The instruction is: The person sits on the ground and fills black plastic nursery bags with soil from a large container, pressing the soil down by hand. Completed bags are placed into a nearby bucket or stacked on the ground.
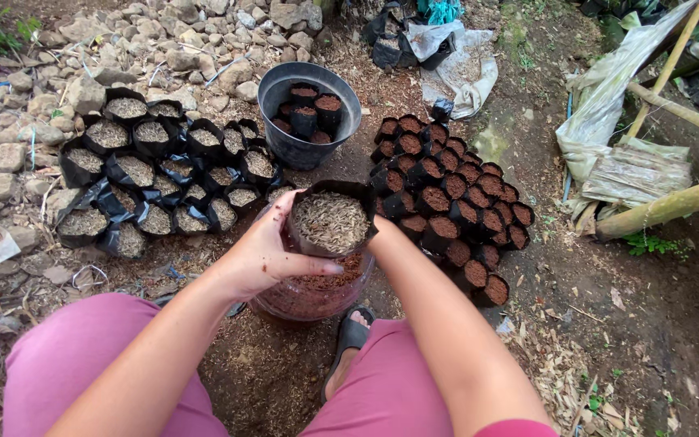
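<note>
I hold the black grow bag of husk fill over the clear tub on the ground: left hand clasping its side, right hand hidden (grip indeterminate). Tilting risks spilling fill.

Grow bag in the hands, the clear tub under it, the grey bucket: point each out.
grow bag (332,220), head view, on its husk filling.
clear tub (305,298), head view, on its front wall.
grey bucket (301,152), head view, on its front wall.
</note>
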